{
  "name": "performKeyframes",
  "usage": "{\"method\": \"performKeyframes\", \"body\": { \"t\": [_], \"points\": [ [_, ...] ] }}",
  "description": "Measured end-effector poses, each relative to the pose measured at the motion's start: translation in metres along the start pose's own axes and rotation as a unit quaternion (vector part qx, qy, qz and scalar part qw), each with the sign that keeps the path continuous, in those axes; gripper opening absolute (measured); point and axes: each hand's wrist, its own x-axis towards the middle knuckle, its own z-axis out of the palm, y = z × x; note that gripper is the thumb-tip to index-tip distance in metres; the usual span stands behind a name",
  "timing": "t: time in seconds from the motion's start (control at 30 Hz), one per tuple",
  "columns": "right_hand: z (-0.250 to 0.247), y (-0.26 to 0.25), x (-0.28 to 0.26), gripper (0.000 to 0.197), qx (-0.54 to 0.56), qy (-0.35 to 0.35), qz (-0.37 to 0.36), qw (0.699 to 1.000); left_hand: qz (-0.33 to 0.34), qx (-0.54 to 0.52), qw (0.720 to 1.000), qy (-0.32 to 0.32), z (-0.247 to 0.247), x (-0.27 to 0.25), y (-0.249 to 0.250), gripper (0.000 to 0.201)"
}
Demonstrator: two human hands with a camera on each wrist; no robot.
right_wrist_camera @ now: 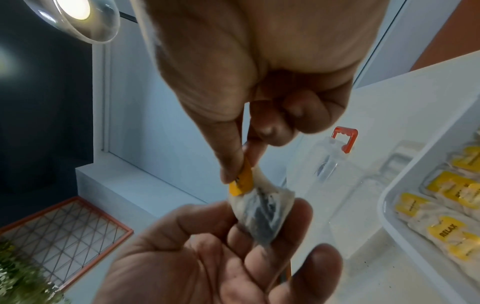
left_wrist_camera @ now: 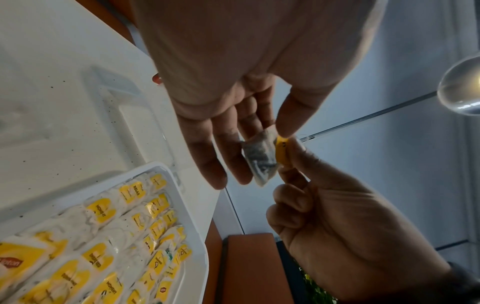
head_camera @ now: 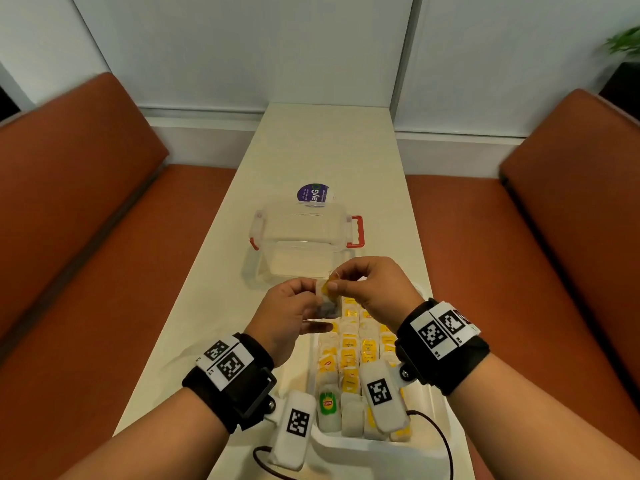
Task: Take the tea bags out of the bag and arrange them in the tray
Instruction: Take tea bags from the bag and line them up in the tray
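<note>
Both hands grasp one crumpled papery tea bag: right hand fingers pinch its yellow tag, left hand fingers cradle it.

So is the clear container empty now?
Looks empty: the clear container stands open, only its bare bottom showing; the last tea bag is between both hands.
</note>
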Motion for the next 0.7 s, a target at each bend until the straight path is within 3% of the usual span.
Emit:
{"method": "performKeyframes", "body": {
  "t": [0.2,0.43,0.7],
  "points": [
    [-0.005,0.006,0.003,0.018,-0.027,0.015,0.001,1.000,0.038,0.095,0.995,-0.008,0.000,0.003,-0.001,0.014],
    [-0.023,0.006,0.003,0.027,-0.106,-0.017,0.020,0.994,0.085,0.201,0.976,-0.028,0.008,0.011,0.001,0.017],
    [-0.054,0.004,0.008,0.015,-0.326,-0.101,0.031,0.939,0.085,0.316,0.945,-0.013,0.020,0.028,-0.013,0.012]
  ]
}}
